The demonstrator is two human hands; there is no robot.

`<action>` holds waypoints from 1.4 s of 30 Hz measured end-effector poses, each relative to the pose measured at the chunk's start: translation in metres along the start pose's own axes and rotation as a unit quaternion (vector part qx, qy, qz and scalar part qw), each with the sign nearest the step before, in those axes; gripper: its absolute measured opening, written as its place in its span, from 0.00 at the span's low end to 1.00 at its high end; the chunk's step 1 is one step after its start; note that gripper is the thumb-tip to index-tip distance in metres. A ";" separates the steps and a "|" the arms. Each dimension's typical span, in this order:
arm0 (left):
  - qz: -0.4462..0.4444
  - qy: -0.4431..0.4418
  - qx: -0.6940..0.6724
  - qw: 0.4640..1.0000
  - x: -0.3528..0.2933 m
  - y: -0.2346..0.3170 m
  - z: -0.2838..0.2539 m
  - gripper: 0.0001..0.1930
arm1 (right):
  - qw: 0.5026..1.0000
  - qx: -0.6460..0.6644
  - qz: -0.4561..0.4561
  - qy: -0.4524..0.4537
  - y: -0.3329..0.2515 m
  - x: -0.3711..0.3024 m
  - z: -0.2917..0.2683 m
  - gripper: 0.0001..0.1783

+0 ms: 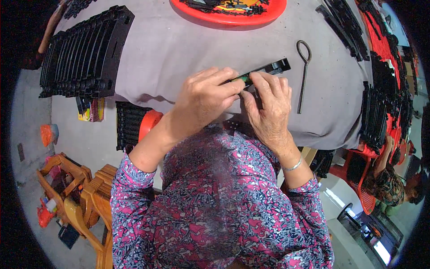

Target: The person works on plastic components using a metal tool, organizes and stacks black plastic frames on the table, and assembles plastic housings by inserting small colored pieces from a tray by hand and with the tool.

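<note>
Over the near part of the grey-covered table (179, 49), my left hand (206, 94) and my right hand (270, 101) meet around a long black plastic part (278, 67). The part lies slanted, its far end sticking out past my right fingers. My left fingers are closed on its near end, and my right thumb and fingers pinch its middle. A small green spot (245, 78) shows on it between my fingertips; its kind is unclear. The part's near end is hidden by my left hand. To the right lies a dark metal rod with a looped end (305, 71).
A red round tray (233, 20) with small black pieces sits at the far edge. Black ribbed parts (85, 54) are lined up at the left, and more black strips (375, 112) lie at the right. Another person (390, 186) sits at the right; a wooden chair (96, 193) stands lower left.
</note>
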State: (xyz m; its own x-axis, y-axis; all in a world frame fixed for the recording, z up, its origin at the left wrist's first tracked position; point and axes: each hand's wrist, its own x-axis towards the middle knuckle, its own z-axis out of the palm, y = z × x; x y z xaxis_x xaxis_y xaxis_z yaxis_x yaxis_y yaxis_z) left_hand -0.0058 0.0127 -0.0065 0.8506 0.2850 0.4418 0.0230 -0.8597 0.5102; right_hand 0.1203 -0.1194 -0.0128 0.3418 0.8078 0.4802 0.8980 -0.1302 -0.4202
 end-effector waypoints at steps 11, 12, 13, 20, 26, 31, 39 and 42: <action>-0.033 0.021 -0.014 0.999 -0.002 0.006 -0.001 0.13 | 0.998 -0.017 0.013 -0.054 -0.003 0.001 -0.004 0.28; -0.040 0.023 -0.011 0.999 -0.002 0.007 -0.001 0.13 | 0.998 -0.018 0.013 -0.053 -0.003 0.001 -0.005 0.28; -0.039 0.024 -0.011 0.999 -0.002 0.006 -0.001 0.13 | 0.998 -0.028 0.003 -0.057 -0.002 0.002 -0.005 0.29; -0.012 0.066 0.004 0.998 -0.002 0.005 0.004 0.11 | 0.999 0.028 -0.009 -0.042 0.007 0.000 -0.003 0.27; -0.018 0.069 -0.001 0.997 -0.001 0.005 0.005 0.09 | 0.998 0.039 -0.003 -0.053 0.004 0.002 -0.006 0.23; -0.015 0.077 -0.001 0.997 -0.002 0.005 0.005 0.10 | 0.998 0.008 -0.034 -0.056 0.009 0.008 -0.001 0.21; -0.060 0.014 -0.040 0.997 -0.003 0.004 -0.002 0.11 | 0.991 0.115 0.037 0.065 0.013 0.006 -0.002 0.17; -0.025 0.043 -0.059 0.997 -0.002 0.001 -0.001 0.09 | 0.997 0.070 -0.025 0.020 0.016 0.008 -0.008 0.17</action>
State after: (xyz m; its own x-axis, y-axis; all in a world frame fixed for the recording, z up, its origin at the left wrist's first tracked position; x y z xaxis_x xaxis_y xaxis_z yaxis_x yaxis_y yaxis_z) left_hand -0.0077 0.0114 -0.0061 0.8014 0.3667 0.4725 -0.0015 -0.7888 0.6147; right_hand 0.1397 -0.1197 -0.0096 0.3109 0.7871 0.5327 0.8679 -0.0067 -0.4967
